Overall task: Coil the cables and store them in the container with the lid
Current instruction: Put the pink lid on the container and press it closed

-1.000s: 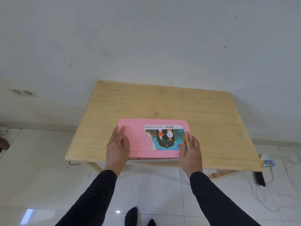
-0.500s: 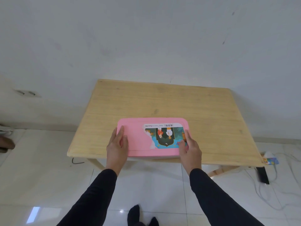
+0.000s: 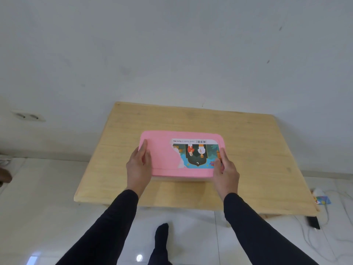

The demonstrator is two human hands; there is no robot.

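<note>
Right, flat pink plastic lid point(image 3: 166, 155) sits on container, near worktop point(image 3: 248, 142) front edge; left hand point(image 3: 138, 165) and right hand point(image 3: 225, 169) fingers clasp its short ends, long axis left-right

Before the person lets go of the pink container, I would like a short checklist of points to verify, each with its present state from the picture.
1. Pink plastic lid lies flat on the container: ok; no corner looks raised.
2. Lid clicked shut all around: cannot tell; its edges show no latches.
3. Left hand and right hand each hold one short end of the lid: ok.
4. Container rests fully on the light wooden table: ok; it sits back from the near edge.
5. Coiled cables inside: cannot tell; the lid hides the contents.
6. No cable left on the tabletop: ok; only white cords lie on the floor at the right.
</note>
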